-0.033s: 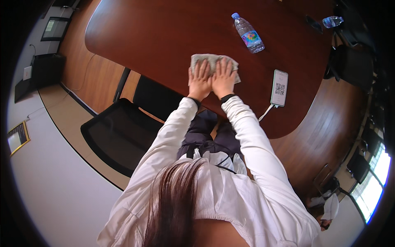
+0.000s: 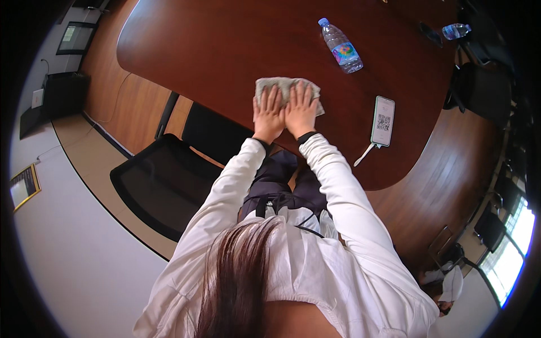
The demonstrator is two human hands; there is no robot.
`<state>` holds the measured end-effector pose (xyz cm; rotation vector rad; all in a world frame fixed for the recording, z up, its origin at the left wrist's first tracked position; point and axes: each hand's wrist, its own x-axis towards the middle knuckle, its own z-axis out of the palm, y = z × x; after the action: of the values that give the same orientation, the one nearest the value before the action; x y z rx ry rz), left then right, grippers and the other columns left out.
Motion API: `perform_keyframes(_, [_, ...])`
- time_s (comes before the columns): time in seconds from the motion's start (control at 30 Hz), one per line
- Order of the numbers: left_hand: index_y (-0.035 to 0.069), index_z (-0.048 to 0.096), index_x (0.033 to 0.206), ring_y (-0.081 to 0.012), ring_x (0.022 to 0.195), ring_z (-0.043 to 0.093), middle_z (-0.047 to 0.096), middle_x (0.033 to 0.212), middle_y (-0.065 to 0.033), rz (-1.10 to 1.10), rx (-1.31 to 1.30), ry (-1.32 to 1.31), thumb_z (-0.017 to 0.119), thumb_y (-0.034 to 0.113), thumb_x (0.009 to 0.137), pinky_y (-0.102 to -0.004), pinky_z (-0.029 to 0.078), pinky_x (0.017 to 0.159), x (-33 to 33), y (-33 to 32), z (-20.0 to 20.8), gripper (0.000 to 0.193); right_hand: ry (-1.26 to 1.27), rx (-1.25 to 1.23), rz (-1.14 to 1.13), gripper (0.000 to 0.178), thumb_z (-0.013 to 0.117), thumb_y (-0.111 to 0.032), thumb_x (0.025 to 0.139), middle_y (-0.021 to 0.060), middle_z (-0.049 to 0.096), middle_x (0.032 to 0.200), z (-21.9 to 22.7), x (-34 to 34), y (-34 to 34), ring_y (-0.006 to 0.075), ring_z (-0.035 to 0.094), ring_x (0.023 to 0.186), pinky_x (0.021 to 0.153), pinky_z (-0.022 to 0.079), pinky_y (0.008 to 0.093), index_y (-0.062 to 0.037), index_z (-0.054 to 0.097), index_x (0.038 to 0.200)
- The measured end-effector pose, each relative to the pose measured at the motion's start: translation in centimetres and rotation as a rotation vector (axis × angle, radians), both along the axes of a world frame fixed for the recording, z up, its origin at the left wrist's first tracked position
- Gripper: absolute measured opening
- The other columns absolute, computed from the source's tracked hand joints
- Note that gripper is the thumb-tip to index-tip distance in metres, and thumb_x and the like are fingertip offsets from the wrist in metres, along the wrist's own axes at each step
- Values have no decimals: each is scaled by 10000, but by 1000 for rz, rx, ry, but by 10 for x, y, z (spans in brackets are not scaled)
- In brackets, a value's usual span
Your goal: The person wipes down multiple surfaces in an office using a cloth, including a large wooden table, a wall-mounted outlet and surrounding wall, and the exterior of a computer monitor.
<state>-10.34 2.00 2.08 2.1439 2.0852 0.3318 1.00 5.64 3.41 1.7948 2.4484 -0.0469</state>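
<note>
Both left hand (image 2: 269, 117) and right hand (image 2: 301, 114) are pressing a folded cloth (image 2: 282, 82) onto the counter (image 2: 220, 62), fingers (image 2: 300, 94) slightly apart (probably evening the pressure); a water bottle (image 2: 341, 48) is lying beyond the cloth, rightward.

Reddish-brown conference table (image 2: 214, 56) | folded grey cloth (image 2: 285, 83) by near edge | capped water bottle (image 2: 342, 48) on its side | smartphone (image 2: 383, 121), lit screen up, white cord (image 2: 363, 155) attached

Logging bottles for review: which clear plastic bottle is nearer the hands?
The clear, blue-capped plastic bottle ahead-right of the right hand; the other bottle is farther, near the picture's upper-right rim.
</note>
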Motion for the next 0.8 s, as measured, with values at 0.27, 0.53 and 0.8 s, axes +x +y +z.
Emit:
perform_keyframes(0.27, [77,340,1454,-312,1449,154,245,1550,-82,111,15,-27,393,335,956,-557,74,1143,5,-73,9,564,-77,-34,151,620,389,-369,957,122,141,1574,7,-4,-60,366,152,1431,1107,202,557,-115,240,1503])
perform_keyframes(0.53, [61,376,1439,-307,1447,165,258,1546,-71,-106,26,-85,452,304,908,-577,70,1140,66,-116,7,590,-56,26,49,619,472,-345,934,180,222,1537,5,73,-124,373,257,1381,1053,327,481,-74,301,1465])
perform_keyframes(0.8, [70,347,1448,-312,1443,165,253,1545,-86,-153,14,-117,461,343,899,-578,100,1132,129,-147,10,624,-6,142,-21,584,557,-223,852,172,405,1392,5,131,-163,304,452,1191,907,476,357,-15,390,1371])
